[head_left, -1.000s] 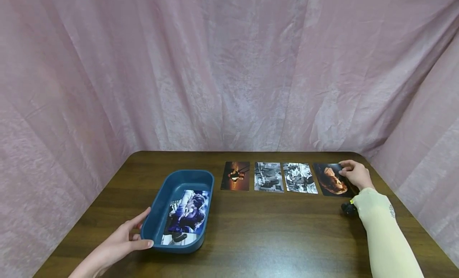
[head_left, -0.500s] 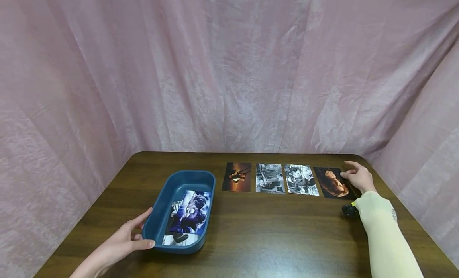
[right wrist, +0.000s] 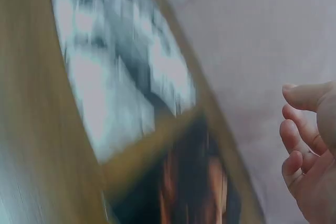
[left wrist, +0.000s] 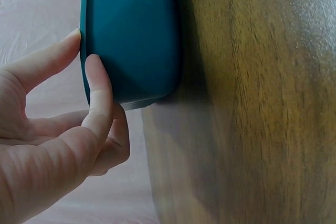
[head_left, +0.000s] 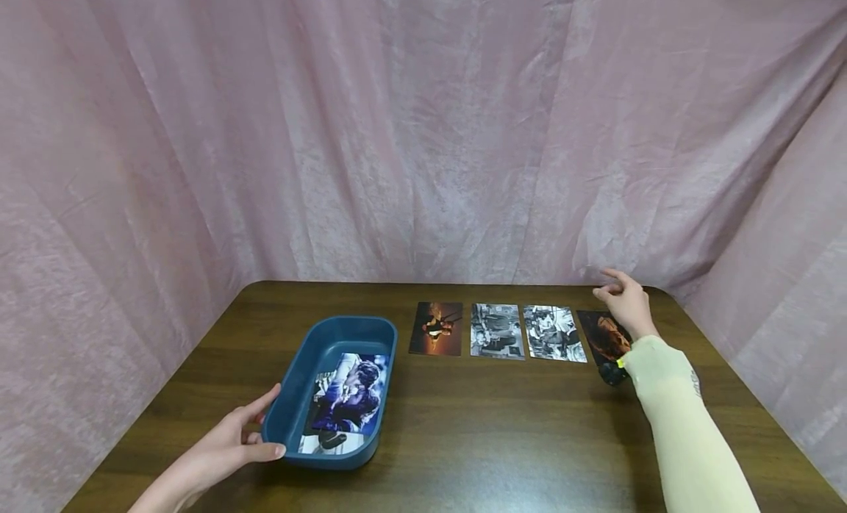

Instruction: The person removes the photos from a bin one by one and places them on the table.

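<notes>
My left hand (head_left: pixel 228 447) grips the near left corner of a blue plastic bin (head_left: pixel 344 323), thumb and fingers at its rim. In the left wrist view the fingertips lie against the bin's outer wall (left wrist: pixel 136 35). Inside are a black-and-white photo card (head_left: pixel 344 445) and, overlapping it, a blue-toned photo card (head_left: pixel 354 395). My right hand (head_left: pixel 629 303) is raised over the rightmost photo card (head_left: pixel 598 336), a dark one with an orange figure, and covers part of it. Its fingers are loosely bent and hold nothing.
To the left of that card, two black-and-white photo cards, the right one (head_left: pixel 554 333) and the left one (head_left: pixel 498 331), and an orange-brown photo card (head_left: pixel 437 328) lie in a row on the wooden table (head_left: pixel 503 425). A pink curtain (head_left: pixel 423 131) hangs behind.
My right hand has come off the right edge of the rightmost card, lifted, and moved left over it. The left hand stays at the bin's corner.
</notes>
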`<state>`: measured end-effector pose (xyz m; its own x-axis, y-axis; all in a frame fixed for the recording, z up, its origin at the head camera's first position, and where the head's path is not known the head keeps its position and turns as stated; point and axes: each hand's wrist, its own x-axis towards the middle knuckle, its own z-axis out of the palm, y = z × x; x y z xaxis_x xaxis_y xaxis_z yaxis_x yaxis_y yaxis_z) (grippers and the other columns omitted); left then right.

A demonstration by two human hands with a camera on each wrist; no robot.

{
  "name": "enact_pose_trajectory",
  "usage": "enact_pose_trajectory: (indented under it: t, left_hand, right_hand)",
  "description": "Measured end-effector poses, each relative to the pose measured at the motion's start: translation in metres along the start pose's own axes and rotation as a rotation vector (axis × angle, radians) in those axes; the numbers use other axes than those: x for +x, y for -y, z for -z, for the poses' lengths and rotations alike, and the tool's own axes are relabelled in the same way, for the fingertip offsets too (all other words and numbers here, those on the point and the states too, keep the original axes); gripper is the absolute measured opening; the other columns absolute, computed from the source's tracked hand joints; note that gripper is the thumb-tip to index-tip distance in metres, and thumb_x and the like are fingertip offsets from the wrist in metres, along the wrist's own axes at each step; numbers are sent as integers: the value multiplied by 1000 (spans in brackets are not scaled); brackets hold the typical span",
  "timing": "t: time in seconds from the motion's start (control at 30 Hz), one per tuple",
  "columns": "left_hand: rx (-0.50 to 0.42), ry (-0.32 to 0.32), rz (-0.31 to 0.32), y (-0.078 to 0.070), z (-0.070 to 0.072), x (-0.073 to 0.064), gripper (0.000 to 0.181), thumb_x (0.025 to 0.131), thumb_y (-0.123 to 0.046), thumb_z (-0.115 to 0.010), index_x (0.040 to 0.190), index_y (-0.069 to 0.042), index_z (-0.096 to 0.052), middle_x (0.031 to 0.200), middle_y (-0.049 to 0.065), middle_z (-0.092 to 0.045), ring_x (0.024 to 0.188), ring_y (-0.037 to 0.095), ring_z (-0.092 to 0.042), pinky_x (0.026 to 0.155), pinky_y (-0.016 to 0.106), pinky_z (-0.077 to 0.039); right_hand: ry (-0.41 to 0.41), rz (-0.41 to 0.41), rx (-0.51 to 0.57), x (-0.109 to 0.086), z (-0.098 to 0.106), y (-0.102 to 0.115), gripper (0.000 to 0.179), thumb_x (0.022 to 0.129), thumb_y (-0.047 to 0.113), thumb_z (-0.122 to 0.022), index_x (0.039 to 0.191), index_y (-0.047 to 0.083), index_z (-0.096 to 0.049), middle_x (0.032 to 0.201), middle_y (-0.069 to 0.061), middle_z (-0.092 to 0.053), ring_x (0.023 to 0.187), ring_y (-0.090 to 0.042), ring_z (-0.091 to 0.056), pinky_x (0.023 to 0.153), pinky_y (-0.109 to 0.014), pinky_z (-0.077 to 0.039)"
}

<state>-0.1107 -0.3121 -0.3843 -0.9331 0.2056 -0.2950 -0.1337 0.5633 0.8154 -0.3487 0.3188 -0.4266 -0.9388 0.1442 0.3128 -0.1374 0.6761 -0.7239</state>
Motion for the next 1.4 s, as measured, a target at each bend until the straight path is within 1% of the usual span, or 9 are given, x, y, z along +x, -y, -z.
enact_pose_trajectory:
  t: [0.1,0.17,0.47,0.67,0.9,1.03,1.13,1.3,1.4]
  left_hand:
    - [-4,5,-3,1,0,1,97,86,-15,-74,158,-1,-9,111,17,-39,70,10,-46,68,25,-42]
    - [-4,6,-1,2,0,1,98,86,-16,-74,158,-1,-9,110,16,-37,69,10,-44,66,25,-41]
    - [9,1,16,-1,-1,2,99,85,-16,-75,157,0,-10,105,13,-36,65,9,-40,58,24,-36]
    - [8,16,9,-1,2,0,99,85,-15,-75,157,3,-9,103,12,-36,64,9,-39,57,24,-36]
    - [10,8,1,-1,3,-2,99,84,-15,-77,156,6,-11,103,12,-37,69,10,-42,59,24,-38]
    - [16,-4,6,-2,-2,-3,99,83,-16,-77,156,4,-13,104,12,-36,74,12,-42,63,25,-39]
    - [16,-2,-3,-5,-5,-1,98,83,-17,-78,155,3,-14,105,12,-36,77,13,-43,65,26,-40]
    - [4,16,-16,-9,-8,2,98,83,-16,-78,155,5,-14,103,12,-36,77,13,-42,64,26,-39]
    - [6,14,-16,-9,-8,2,98,83,-16,-77,155,5,-14,103,12,-35,77,13,-42,64,26,-39]
  right_hand:
    - [-30,47,37,9,-22,30,46,96,19,-63,140,10,-54,105,-21,-68,84,-11,-62,76,-29,-46]
    - [-35,80,76,14,-38,52,44,96,18,-64,139,11,-56,104,-19,-68,81,-6,-60,71,-23,-45]
    - [73,158,320,17,-111,163,40,96,17,-64,136,14,-58,106,-16,-67,97,-31,-66,80,-39,-52]
    - [153,201,431,3,-163,226,36,96,20,-64,133,18,-61,103,-10,-67,97,-31,-66,83,-41,-53]
    - [99,230,540,-33,-230,290,28,94,18,-68,121,19,-69,95,-8,-71,85,-21,-67,73,-27,-52]
    - [75,218,632,-64,-266,314,24,92,16,-69,115,13,-71,90,-10,-71,73,-9,-60,67,-19,-46]
    - [99,211,665,-83,-283,321,20,92,18,-69,111,13,-72,87,-9,-69,70,-10,-57,64,-16,-43]
    - [325,204,646,-102,-290,315,13,94,22,-67,107,19,-71,92,-4,-73,79,-27,-69,62,-20,-51]
    - [485,237,523,-107,-290,311,13,95,26,-67,105,20,-72,96,0,-74,82,-19,-71,67,-22,-53]
